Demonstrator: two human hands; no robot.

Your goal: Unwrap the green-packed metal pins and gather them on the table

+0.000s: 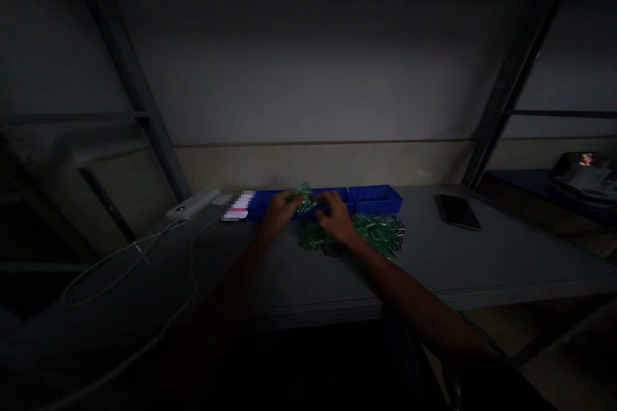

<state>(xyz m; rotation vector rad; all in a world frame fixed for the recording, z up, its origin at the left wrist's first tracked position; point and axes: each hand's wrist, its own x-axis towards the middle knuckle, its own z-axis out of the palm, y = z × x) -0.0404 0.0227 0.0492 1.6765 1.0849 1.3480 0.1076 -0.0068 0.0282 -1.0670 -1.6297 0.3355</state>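
My left hand (278, 210) and my right hand (336, 217) meet over a grey table (482, 257), both pinching a small green circuit board (303, 198) held just above the table. Below and to the right of my hands lies a heap of green circuit boards (376, 234) with metal pins. Directly behind my hands stands a low blue tray (373, 199). The scene is dim, so fine detail of the fingers is hard to make out.
A dark phone (457, 212) lies flat at the right. A white power bank (193, 204) with white cables (144, 253) sits at the left, beside a small pink and white object (237, 207). Metal rack posts (506, 96) flank the table; a wall runs behind it.
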